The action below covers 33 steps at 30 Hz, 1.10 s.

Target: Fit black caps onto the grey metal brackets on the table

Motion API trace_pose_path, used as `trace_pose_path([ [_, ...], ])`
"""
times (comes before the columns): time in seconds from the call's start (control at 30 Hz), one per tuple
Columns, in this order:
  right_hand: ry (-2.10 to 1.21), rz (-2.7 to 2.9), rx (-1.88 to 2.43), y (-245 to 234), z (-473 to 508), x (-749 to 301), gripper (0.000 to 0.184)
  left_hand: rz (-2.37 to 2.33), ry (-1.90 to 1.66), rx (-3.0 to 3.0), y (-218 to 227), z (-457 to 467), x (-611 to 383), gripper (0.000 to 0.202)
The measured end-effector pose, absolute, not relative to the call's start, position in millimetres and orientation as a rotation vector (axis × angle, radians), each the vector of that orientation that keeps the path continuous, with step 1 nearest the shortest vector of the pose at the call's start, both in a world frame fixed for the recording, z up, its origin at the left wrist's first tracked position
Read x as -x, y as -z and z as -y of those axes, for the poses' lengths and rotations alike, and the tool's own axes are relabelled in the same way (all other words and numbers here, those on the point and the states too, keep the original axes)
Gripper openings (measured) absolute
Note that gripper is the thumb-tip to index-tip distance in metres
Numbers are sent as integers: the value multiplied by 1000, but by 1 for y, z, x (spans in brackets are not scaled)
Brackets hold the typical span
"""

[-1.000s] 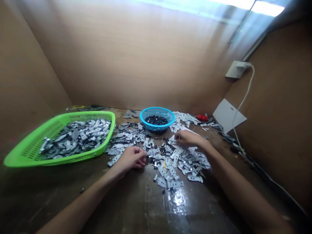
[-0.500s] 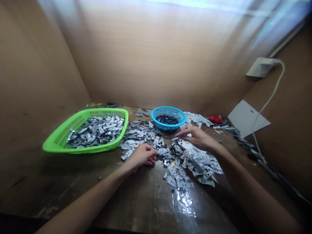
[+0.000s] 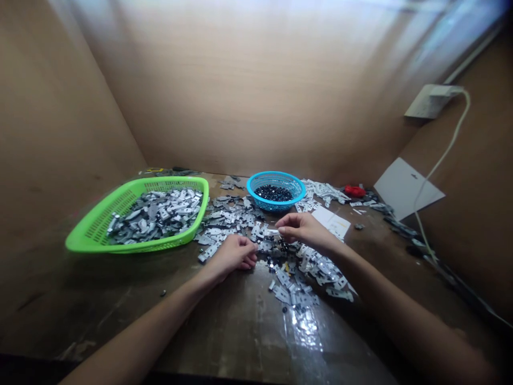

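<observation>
My left hand [image 3: 237,253] is closed in a pinch at the left edge of a pile of flat grey metal pieces [image 3: 286,289]. What its fingertips hold, if anything, is too small to make out. Over the pile, my right hand [image 3: 306,231] is closed on a thin light-coloured piece [image 3: 272,232] that sticks out leftward from thumb and forefinger. Small black parts [image 3: 273,263] lie among the metal pieces between the two hands. More flat pieces [image 3: 232,216] are spread behind my left hand.
A green basket [image 3: 76,240] full of metal pieces stands at left. Behind the hands is a blue basket [image 3: 276,175] of small black parts. A white card [image 3: 332,222], a red object [image 3: 355,191] and a white cable [image 3: 452,144] are at right. Wooden panels enclose the table.
My right hand has moved left and slightly down from the pile toward my left hand, with a thin light piece now showing at its fingertips. My left hand has stayed almost still.
</observation>
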State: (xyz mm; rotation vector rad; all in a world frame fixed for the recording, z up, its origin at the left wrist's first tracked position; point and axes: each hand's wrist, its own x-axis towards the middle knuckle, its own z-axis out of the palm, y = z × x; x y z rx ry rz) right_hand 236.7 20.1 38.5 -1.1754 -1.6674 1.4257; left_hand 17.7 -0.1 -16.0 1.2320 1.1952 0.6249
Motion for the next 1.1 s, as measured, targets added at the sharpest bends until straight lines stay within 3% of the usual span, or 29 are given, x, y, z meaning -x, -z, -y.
trace_pose_path([
  [0.67, -1485, 1730, 1157, -15, -20, -227, 18, -1188, -618, -1234, 16, 0, -18, 31],
  [1.1, -1497, 1605, 1220, -5, -24, -228, 31, -1166, -640, -1150, 13, 0, -16, 31],
])
